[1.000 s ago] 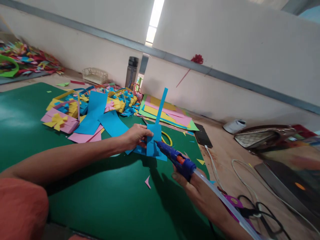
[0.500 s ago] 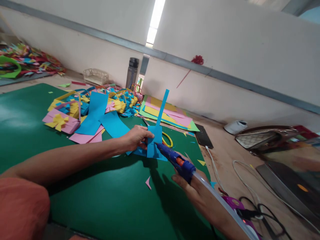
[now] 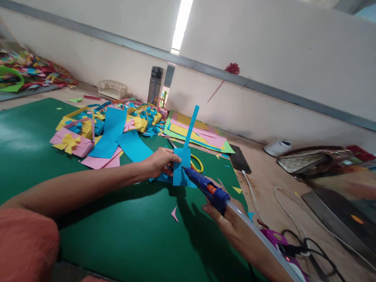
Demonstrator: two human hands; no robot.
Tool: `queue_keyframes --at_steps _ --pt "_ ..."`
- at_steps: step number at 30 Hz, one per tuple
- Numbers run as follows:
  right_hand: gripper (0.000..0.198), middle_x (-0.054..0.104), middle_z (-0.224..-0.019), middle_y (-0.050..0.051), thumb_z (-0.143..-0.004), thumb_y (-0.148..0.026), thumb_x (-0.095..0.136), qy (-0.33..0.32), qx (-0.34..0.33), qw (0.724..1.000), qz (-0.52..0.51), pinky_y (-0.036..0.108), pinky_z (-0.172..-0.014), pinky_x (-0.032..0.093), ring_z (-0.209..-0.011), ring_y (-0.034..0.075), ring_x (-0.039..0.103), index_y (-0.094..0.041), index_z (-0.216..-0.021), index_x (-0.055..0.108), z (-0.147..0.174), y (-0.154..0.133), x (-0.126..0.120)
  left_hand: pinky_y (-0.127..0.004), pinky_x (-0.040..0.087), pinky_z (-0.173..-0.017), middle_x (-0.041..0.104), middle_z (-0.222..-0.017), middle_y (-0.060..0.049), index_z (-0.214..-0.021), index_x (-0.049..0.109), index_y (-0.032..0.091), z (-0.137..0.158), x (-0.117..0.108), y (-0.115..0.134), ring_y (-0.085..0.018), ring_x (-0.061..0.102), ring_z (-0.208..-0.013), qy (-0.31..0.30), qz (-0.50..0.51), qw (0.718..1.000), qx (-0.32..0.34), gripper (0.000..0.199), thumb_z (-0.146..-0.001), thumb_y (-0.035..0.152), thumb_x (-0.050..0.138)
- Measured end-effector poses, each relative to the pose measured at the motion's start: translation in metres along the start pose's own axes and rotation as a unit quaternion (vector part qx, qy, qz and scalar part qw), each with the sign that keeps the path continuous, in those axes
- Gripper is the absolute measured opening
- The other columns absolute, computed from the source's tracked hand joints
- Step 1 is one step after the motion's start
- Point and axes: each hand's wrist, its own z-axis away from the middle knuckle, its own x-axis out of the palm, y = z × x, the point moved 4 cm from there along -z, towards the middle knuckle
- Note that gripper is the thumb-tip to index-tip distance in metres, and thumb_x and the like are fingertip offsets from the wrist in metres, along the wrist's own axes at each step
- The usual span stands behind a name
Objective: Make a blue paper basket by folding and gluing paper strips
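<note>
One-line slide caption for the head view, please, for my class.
Left hand holds blue paper; right hand points a glue gun at it.

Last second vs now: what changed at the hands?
Nothing clearly moved, taken up or let go; only the framing shifts slightly. Left hand still holds the blue paper piece; right hand still holds the glue gun, nozzle at the paper.

A dark water bottle is stood upright near the wall; a small cream basket is set to its left. A black smartphone is laid on the brown tabletop, joined to a white cable. Farther right, a patterned handbag is placed. A red bow is seen against the grey rail.
</note>
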Motion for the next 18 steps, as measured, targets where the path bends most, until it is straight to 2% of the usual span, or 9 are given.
queue_keyframes --at_steps 7,18 --pt "0.051 0.057 -0.127 0.004 -0.084 -0.04 0.05 -0.028 0.012 0.999 -0.019 0.037 -0.093 0.046 -0.117 0.025 0.052 -0.026 -0.133 0.043 0.0012 0.0001 0.0044 -0.023 0.042 -0.035 0.04 -0.042 0.006 -0.054 0.042 0.017 -0.0004 -0.0003 0.0001 -0.008 0.041 -0.036 0.0 0.002 1.0 0.0 0.019 -0.057 0.01 0.06" --pt "0.05 0.061 -0.121 0.003 -0.083 -0.04 0.047 -0.005 0.018 1.0 -0.013 0.038 -0.089 0.049 -0.109 0.025 0.058 -0.028 -0.132 0.043 0.0033 -0.0059 0.0 -0.024 0.041 -0.037 0.042 -0.044 0.006 -0.056 0.044 0.016 -0.0016 -0.0018 -0.0001 -0.008 0.043 -0.038 0.0 -0.003 1.0 0.003 0.018 -0.06 0.01 0.06"
